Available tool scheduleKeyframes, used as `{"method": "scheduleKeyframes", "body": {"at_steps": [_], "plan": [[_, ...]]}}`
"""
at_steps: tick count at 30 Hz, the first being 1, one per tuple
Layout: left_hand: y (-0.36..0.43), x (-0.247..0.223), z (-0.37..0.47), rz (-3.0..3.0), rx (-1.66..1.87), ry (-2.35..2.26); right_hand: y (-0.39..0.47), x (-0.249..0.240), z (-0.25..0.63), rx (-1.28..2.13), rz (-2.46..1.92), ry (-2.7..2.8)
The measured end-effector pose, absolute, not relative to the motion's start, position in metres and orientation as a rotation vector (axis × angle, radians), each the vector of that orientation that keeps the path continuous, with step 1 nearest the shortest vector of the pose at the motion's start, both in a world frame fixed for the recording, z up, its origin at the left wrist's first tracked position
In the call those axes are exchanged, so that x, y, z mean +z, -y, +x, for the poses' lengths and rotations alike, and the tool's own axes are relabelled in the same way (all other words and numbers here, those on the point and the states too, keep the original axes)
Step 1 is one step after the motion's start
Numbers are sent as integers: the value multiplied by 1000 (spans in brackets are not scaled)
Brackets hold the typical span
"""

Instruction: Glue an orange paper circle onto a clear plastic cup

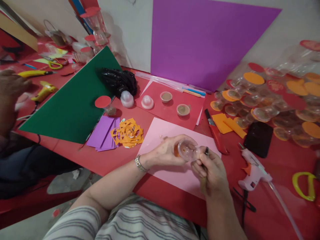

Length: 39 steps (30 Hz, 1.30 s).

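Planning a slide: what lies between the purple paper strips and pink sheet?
In the head view, orange paper scraps lie between the purple paper strips and the pink sheet.

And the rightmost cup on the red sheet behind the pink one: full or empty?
Not empty: brown material shows inside the cup, spread across its opening. Depth of fill: cannot tell.

No text, label or number is readable here, though blur may hide some.
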<state>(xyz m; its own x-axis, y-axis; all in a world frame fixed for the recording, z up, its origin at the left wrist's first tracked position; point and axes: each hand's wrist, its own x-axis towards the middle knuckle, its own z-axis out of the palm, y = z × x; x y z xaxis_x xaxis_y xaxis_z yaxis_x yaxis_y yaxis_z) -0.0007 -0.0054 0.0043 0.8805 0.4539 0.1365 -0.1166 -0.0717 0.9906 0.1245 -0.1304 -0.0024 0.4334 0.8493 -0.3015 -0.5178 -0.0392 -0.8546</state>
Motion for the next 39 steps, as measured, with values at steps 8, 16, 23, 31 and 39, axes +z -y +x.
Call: {"method": "scheduleKeyframes", "body": {"at_steps": [8, 16, 23, 31, 39], "plan": [[4, 8, -3, 1539, 478, -278, 130, -4, 127, 1130, -1066, 379], [-13, 20, -12, 1235, 482, -230, 126, 3, 133, 1029, -1077, 350], [-31, 3, -29, 961, 567, -64, 120, -5, 129, 970, -1270, 321], [-55, -21, -29, 990, 579, 95, 115, 7, 124, 875, -1584, 622], [-57, -24, -39, 1142, 482, 240, 58, 19, 91, 607, -2070, 1692]]}}
